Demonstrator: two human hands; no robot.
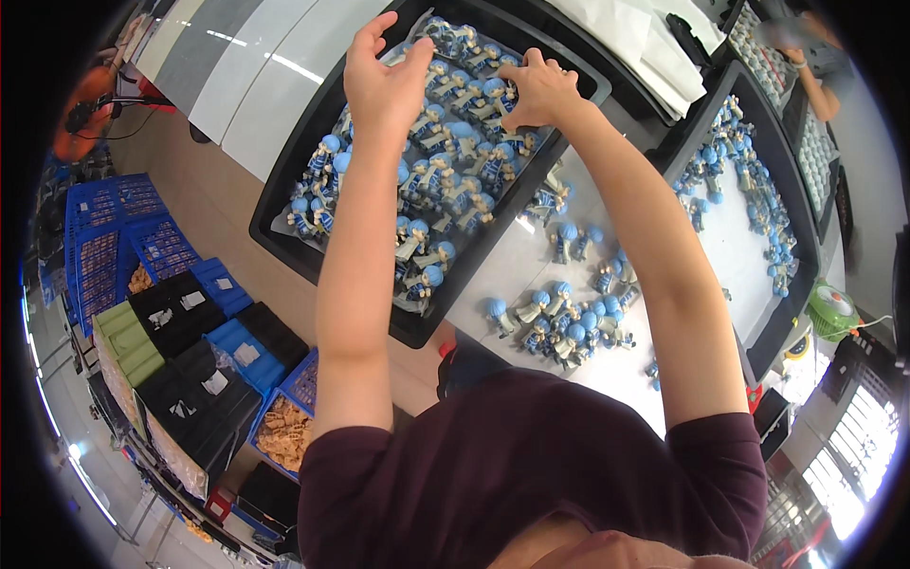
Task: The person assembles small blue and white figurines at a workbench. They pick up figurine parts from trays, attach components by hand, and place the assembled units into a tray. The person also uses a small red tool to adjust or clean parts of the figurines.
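A black tray (258, 220) is filled with small figurines (441, 180) that have blue rounded heads and blue-and-white bodies. Over its far left side is my left hand (387, 83), thumb and fingers apart, with no figurine between them. My right hand (543, 90) reaches over the tray's far right rim. Its fingers and thumb are spread in a curve beside the figurines there; whether the fingertips touch them I cannot tell. Closer to me, a loose heap of the same figurines (575, 327) lies on the white table (488, 284).
On the right stands a second black tray (758, 346) with figurines along its sides. White sheets (633, 57) lie beyond the first tray. Stacked crates (180, 313) fill the floor at left. A green fan (834, 311) is at right, and another person's arm (815, 90) shows at far right.
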